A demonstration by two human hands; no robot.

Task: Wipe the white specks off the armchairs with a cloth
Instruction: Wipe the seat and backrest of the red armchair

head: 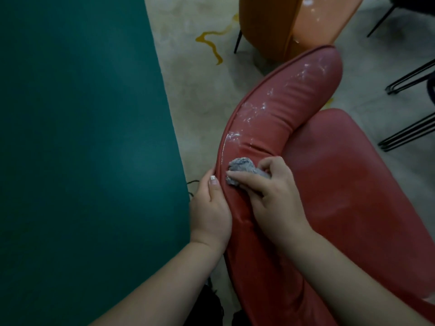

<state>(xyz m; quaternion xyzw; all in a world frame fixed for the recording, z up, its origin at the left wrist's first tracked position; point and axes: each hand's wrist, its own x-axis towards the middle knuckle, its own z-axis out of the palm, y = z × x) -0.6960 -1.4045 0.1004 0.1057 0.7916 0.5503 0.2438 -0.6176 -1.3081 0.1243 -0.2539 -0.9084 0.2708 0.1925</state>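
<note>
A red armchair [329, 184] fills the lower right, its curved backrest [282, 109] running up the middle. White specks [259, 109] dot the upper backrest, with a thicker smear [231, 135] near the piping. My right hand [266, 191] grips a crumpled grey cloth [240, 169] and presses it on the backrest just below that smear. The backrest's outer edge is held by my left hand [211, 208], whose thumb lies along the piping. An orange armchair [294, 22] stands beyond, with white specks [308, 2] on its inner side.
A large teal surface [82, 137] takes up the left half. Pale patterned floor [200, 78] runs between it and the chairs. Black metal chair legs [409, 128] stand at the right edge.
</note>
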